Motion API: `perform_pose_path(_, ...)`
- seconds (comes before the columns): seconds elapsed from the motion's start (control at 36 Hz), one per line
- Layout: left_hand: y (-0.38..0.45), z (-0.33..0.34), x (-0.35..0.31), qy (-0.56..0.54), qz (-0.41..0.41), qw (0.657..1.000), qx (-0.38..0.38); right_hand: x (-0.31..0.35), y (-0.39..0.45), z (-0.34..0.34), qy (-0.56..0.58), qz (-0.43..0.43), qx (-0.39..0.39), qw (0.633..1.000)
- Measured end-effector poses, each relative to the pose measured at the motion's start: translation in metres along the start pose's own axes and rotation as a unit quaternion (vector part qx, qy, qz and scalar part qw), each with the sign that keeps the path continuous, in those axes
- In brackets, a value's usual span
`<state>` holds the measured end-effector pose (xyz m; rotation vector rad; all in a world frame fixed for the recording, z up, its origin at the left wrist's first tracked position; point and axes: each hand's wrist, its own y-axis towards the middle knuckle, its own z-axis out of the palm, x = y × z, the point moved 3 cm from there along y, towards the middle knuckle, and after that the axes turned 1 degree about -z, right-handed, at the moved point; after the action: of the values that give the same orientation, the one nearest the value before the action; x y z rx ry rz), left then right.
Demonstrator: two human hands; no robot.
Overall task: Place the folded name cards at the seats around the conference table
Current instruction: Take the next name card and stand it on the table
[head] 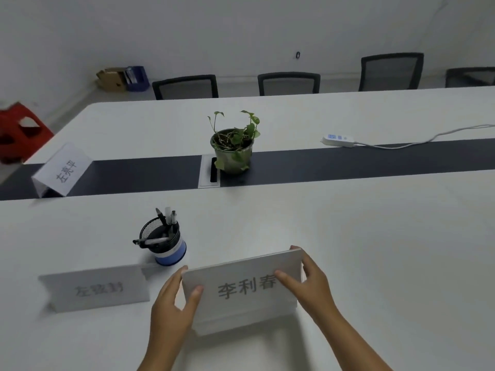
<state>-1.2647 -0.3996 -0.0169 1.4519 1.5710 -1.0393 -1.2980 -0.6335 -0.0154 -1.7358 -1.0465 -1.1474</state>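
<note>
Name card (242, 291) held by both hands over the near edge of the white tabletop (375, 236).
A second card (97, 289) stands just left of it, a third (63, 170) at the far left end on the dark centre strip; a potted plant (234, 145) and a mesh pen cup (162, 241) sit between. The left hand (171, 306) and right hand (310, 282) pinch the card's side edges, thumbs on its printed face, fingers (296, 248) behind.

Head cam – looks fwd/down, close over near edge of table (375, 236).
</note>
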Motion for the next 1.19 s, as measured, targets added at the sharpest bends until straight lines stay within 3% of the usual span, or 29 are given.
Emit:
perform_pose_path(0.25,0.000,-0.014,-0.041,0.021,0.101,0.989,-0.107,0.026,-0.012,-0.011,-0.007,-0.066,-0.083,0.994)
perform_pose_path(0.36,0.008,-0.005,-0.079,-0.011,0.166,0.982,-0.094,0.039,-0.017,-0.037,0.045,-0.082,-0.143,0.985)
perform_pose_path(0.44,0.015,0.033,-0.107,-0.026,0.174,0.984,-0.035,0.038,-0.013,-0.079,0.075,-0.086,-0.198,0.974)
perform_pose_path(0.61,0.020,0.154,-0.137,-0.038,0.154,0.982,0.097,-0.001,0.001,-0.157,0.066,-0.055,-0.272,0.958)
perform_pose_path(0.81,0.020,0.294,-0.098,-0.004,-0.005,0.977,0.214,-0.086,0.026,-0.220,0.006,0.067,-0.268,0.961)
perform_pose_path(1.0,0.028,0.326,-0.067,0.046,-0.003,0.969,0.241,-0.129,0.039,-0.239,0.019,0.130,-0.227,0.965)
perform_pose_path(1.19,0.030,0.325,-0.070,-0.005,-0.006,0.982,0.187,-0.149,0.037,-0.246,0.060,0.136,-0.288,0.946)
